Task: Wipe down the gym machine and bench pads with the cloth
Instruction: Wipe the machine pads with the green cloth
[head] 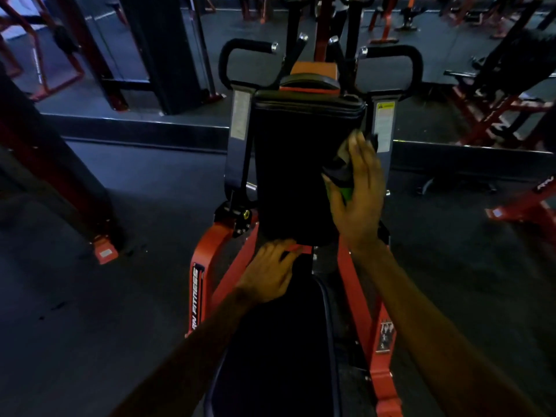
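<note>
The right hand (358,200) holds the bunched cloth (341,173) between thumb and fingers, pressed on the right edge of the upright back pad (294,164). The left hand (267,275) rests, fingers relaxed, on the orange bar (303,249) at the lower edge of this pad.

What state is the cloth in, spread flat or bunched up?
Bunched up: the right hand holds the cloth crumpled against the upright pad.
</note>
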Demonstrator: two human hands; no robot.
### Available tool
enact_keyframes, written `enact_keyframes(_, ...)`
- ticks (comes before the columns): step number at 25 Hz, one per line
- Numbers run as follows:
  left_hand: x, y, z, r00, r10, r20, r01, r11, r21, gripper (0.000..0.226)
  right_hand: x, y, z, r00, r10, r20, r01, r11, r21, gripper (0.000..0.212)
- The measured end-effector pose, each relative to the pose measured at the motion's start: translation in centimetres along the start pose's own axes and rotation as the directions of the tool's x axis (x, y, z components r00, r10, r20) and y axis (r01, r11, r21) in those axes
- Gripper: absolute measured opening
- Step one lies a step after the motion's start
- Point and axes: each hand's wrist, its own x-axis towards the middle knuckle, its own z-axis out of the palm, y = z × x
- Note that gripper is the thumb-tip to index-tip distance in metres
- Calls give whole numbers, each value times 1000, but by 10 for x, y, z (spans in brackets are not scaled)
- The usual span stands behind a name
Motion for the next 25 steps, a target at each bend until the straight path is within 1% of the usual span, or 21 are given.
enact_keyframes(2,-30,-3,26,974,-116,192,119,993,-4,58,15,-5,12,998,-54,34,59,981,-184,61)
enact_keyframes(4,-50,-4,43,925,-228,303,247,969,-26,58,10,-6,19,990,-117,75,134,946,-295,58)
enact_keyframes(6,-66,-3,56,884,-284,371,327,943,-57,56,0,-3,21,956,-235,173,282,897,-340,55)
enact_keyframes(8,-77,-2,70,855,-312,414,372,925,-71,57,-6,0,21,895,-341,289,429,836,-342,54)
enact_keyframes(10,-80,0,77,842,-328,428,393,917,-70,61,-4,-2,22,864,-377,333,487,793,-365,53)
enact_keyframes(12,-78,-1,79,842,-329,427,392,917,-67,65,1,-7,27,878,-357,318,468,777,-420,54)
enact_keyframes(14,-79,-1,82,845,-334,418,385,922,-42,67,4,-19,37,903,-331,275,427,773,-470,58)
enact_keyframes(16,-80,-2,85,846,-342,409,386,922,-26,65,8,-34,55,893,-344,292,447,759,-473,62)
enact_keyframes(17,-80,-2,85,846,-345,408,388,921,-26,64,8,-42,65,865,-372,337,497,731,-467,64)
enact_keyframes(19,-80,-2,85,851,-345,396,388,921,-30,62,4,-50,76,763,-460,455,641,634,-433,64)
enact_keyframes(20,-81,-3,85,850,-343,400,386,922,-31,62,2,-48,74,712,-488,505,696,588,-412,64)
enact_keyframes(21,-81,-3,86,849,-339,406,383,923,-30,62,-1,-43,65,685,-492,538,721,564,-402,66)
enact_keyframes(22,-82,-4,87,849,-334,409,377,926,-26,62,-4,-35,54,684,-476,553,721,558,-411,71)
enact_keyframes(25,-84,-6,88,848,-327,418,368,929,-21,63,-9,-19,27,730,-378,569,673,545,-501,85)
